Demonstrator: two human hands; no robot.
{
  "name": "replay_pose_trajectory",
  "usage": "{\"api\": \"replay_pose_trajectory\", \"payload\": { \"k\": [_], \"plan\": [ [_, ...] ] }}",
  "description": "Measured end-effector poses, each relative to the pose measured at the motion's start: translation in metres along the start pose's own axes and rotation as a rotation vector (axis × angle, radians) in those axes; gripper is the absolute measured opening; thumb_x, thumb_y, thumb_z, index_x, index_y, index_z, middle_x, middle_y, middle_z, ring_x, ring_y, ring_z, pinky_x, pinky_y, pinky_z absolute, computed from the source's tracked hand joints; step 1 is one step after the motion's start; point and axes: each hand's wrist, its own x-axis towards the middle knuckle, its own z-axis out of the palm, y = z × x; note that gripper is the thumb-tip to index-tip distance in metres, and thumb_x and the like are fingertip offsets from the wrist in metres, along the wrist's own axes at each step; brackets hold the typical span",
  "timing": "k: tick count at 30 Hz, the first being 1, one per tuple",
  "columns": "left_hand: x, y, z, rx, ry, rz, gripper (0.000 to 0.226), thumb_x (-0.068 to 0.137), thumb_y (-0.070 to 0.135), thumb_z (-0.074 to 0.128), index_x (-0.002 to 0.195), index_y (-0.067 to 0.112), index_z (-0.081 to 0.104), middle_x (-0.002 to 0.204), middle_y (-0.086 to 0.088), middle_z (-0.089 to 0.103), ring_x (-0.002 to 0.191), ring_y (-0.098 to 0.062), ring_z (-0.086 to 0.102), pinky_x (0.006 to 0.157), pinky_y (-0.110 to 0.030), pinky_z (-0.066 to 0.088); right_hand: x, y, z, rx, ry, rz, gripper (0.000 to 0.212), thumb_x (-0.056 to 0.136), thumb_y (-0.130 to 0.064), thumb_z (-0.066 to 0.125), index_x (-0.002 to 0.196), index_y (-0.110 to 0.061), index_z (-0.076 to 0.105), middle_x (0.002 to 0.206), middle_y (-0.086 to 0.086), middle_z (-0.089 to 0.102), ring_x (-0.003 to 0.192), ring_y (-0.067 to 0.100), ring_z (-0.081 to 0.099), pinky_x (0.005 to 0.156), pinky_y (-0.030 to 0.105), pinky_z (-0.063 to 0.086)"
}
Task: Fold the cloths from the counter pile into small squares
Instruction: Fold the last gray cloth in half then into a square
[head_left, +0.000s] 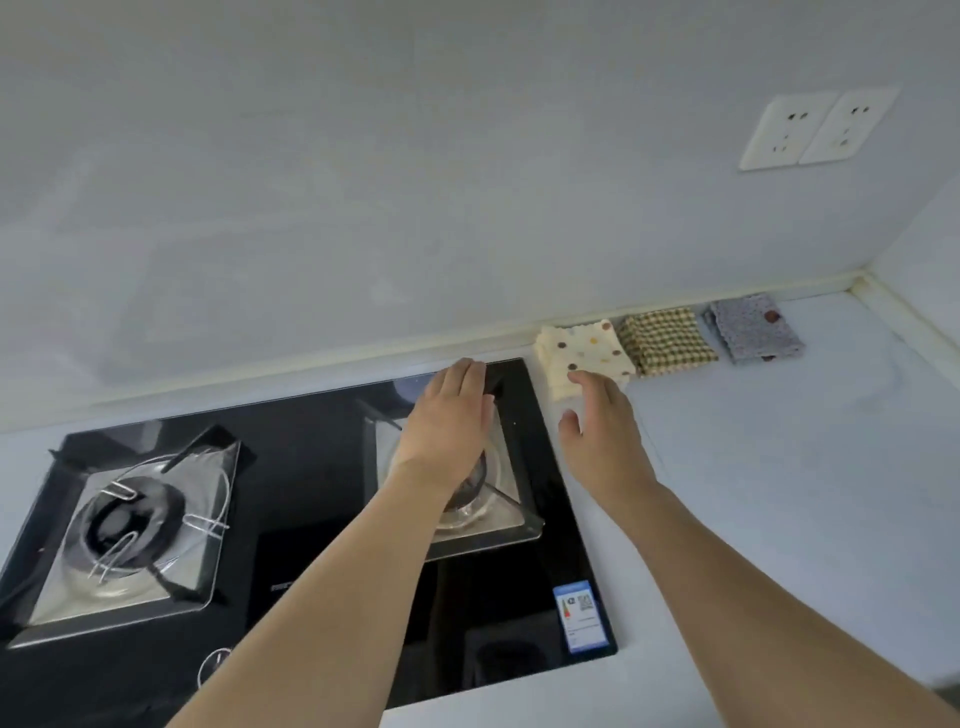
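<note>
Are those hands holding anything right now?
No. Both are open: the right hand fingertips just touch the dotted cloth; the left hand hovers over the stove.

Both bare forearms reached forward and upward from the lower edge of the view, roughly parallel, the left one entering near the bottom centre and the right one from the bottom right corner. The left hand (451, 410) was held flat, palm down, fingers straight and pressed together, thumb tucked along its inner side — nothing in its grasp. The right hand (600, 423) lay just beside it, the two apart, with its back to the camera, fingers loosely curved and pointing away, thumb spread out toward the left hand — open, gripping nothing. Both wrists were straight.
</note>
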Motion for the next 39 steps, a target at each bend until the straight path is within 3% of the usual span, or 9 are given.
{"api": "replay_pose_trajectory", "payload": {
  "k": [7,17,20,22,33,39],
  "plan": [
    [-0.075,-0.094,-0.048,0.046,0.070,-0.195,0.047,0.104,0.030,0.034,0.147,0.013,0.032,0.151,-0.003,0.036,0.138,-0.021,0.034,0.113,-0.031,0.028,-0.029,-0.088,0.048,0.038,-0.139,-0.106,0.045,0.096,-0.014,0.048,0.140,-0.014,0.040,0.144,0.004,0.041,0.133,0.018,0.038,0.109,0.029,0.034],
    [-0.169,-0.234,-0.106,0.026,0.133,-0.208,0.047,0.103,0.027,0.040,0.146,0.011,0.034,0.150,-0.005,0.038,0.138,-0.022,0.034,0.112,-0.032,0.029,-0.072,-0.249,0.143,0.035,-0.190,-0.198,0.040,0.096,-0.017,0.049,0.135,-0.015,0.043,0.138,0.003,0.046,0.128,0.019,0.043,0.103,0.029,0.037],
    [-0.204,-0.296,-0.121,0.021,0.087,-0.230,0.047,0.104,0.029,0.036,0.148,0.013,0.030,0.152,-0.003,0.034,0.140,-0.021,0.031,0.114,-0.035,0.030,-0.096,-0.302,0.183,0.057,-0.228,-0.206,0.040,0.096,-0.015,0.048,0.136,-0.013,0.044,0.138,0.003,0.046,0.127,0.019,0.044,0.099,0.022,0.033],
    [-0.228,-0.335,-0.130,0.022,0.067,-0.256,0.047,0.103,0.027,0.036,0.147,0.013,0.030,0.152,-0.002,0.034,0.138,-0.022,0.032,0.113,-0.036,0.032,-0.113,-0.333,0.208,0.059,-0.298,-0.217,0.041,0.097,-0.017,0.048,0.138,-0.014,0.043,0.140,0.003,0.045,0.128,0.017,0.043,0.103,0.025,0.034],
    [-0.353,-0.476,-0.167,0.015,0.060,-0.538,0.042,0.102,0.021,0.038,0.144,0.015,0.037,0.149,-0.001,0.036,0.133,-0.025,0.039,0.105,-0.039,0.040,-0.166,-0.451,0.331,0.084,-0.464,-0.391,0.036,0.096,-0.016,0.047,0.132,-0.013,0.049,0.133,0.003,0.050,0.125,0.019,0.045,0.105,0.031,0.035],
    [-0.433,-0.562,-0.176,-0.084,0.032,-0.732,0.036,0.095,0.014,0.042,0.129,0.018,0.055,0.134,0.002,0.051,0.118,-0.025,0.054,0.092,-0.037,0.048,-0.211,-0.513,0.399,0.071,-0.603,-0.500,0.037,0.095,-0.010,0.043,0.132,-0.014,0.049,0.137,0.002,0.047,0.124,0.020,0.046,0.104,0.029,0.036]
  ]
}}
